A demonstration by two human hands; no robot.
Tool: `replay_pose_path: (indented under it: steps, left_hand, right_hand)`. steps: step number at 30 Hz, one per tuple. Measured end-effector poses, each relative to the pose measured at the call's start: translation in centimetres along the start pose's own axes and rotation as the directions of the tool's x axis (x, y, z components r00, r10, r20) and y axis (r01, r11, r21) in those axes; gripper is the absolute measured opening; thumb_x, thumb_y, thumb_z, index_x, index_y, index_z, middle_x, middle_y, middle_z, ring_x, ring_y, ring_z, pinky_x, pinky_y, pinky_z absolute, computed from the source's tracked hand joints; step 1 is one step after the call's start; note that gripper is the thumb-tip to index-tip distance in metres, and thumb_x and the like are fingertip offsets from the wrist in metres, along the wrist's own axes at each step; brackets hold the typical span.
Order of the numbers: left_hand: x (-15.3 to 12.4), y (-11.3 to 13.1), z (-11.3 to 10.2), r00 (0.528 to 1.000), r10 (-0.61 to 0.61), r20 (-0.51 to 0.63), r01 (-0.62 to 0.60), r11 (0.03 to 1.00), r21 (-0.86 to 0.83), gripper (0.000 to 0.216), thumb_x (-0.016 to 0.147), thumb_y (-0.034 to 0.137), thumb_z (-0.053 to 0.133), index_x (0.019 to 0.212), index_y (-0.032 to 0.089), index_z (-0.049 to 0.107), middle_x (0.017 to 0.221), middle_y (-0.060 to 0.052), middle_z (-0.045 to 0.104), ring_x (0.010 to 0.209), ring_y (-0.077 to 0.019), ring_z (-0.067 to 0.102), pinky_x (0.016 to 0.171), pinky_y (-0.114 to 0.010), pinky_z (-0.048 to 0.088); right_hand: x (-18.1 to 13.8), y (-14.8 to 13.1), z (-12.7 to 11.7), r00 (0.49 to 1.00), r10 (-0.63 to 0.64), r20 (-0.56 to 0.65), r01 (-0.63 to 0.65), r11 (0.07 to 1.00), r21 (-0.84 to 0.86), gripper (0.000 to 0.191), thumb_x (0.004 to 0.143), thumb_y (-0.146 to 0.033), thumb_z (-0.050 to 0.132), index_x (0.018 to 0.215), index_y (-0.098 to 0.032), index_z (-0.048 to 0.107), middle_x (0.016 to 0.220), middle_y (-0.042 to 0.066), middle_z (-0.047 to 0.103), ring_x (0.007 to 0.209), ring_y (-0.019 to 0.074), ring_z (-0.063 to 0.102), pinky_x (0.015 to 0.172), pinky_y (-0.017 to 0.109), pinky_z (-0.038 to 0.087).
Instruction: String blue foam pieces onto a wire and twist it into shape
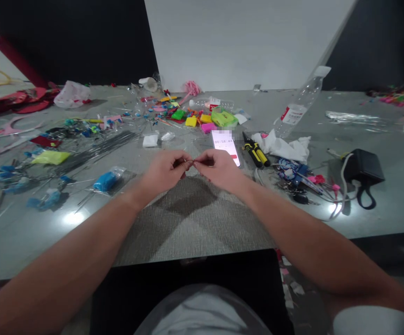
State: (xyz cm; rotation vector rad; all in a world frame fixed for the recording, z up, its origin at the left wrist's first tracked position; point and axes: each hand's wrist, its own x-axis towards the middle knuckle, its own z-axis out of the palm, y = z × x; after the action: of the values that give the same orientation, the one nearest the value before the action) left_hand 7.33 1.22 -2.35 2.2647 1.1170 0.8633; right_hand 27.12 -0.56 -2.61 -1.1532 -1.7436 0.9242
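Note:
My left hand (165,171) and my right hand (218,168) meet above a grey woven mat (188,218) at the middle of the table. Both pinch a thin short wire-like piece (190,161) between thumb and fingers; its details are too small to make out. Just behind my right hand lies a phone (227,145) with a timer on its screen. Yellow-handled pliers (256,153) lie to the right of the phone.
Thin metal wires (97,148) and blue pieces in bags (108,180) lie at the left. Bright plastic bits (195,118) pile at the back. A clear bottle (301,104), white tissue (285,146), keys (294,179) and a black pouch (364,168) are at the right.

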Motion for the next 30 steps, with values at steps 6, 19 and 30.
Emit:
replay_pose_path:
  steps: [6,19,30]
  left_hand:
    - [0.0,-0.6,0.5,0.998,-0.017,-0.061,0.017,1.0,0.008,0.013,0.095,0.025,0.056,0.088,0.019,0.066,0.059,0.003,0.062,0.054,-0.0125,0.056,0.054,-0.025,0.04]
    - [0.3,-0.5,-0.7,0.96,0.276,-0.045,-0.265,0.949,0.169,0.012,0.095,0.017,0.059,0.091,0.021,0.07,0.087,-0.003,0.07,0.082,-0.0175,0.062,0.076,-0.031,0.046]
    - [-0.1,0.0,-0.6,0.956,0.272,-0.107,-0.247,0.948,0.202,0.014,0.092,0.017,0.06,0.086,0.021,0.071,0.084,-0.004,0.071,0.079,-0.0179,0.063,0.073,-0.031,0.047]
  right_hand:
    - [0.3,0.4,0.0,0.993,-0.116,-0.023,0.115,0.993,-0.028,0.005,0.082,-0.023,0.069,0.079,-0.02,0.069,0.083,0.003,0.066,0.081,0.0176,0.058,0.076,0.034,0.047]
    - [1.0,0.8,-1.5,0.917,0.213,0.336,-0.341,0.858,0.384,0.022,0.083,-0.039,0.076,0.086,-0.018,0.073,0.09,0.007,0.072,0.08,0.0149,0.065,0.06,0.023,0.051]
    - [0.4,0.8,-0.7,0.867,0.172,0.468,-0.407,0.785,0.467,0.033,0.075,-0.046,0.084,0.082,-0.019,0.066,0.079,0.0,0.065,0.068,0.0111,0.058,0.059,0.023,0.045]
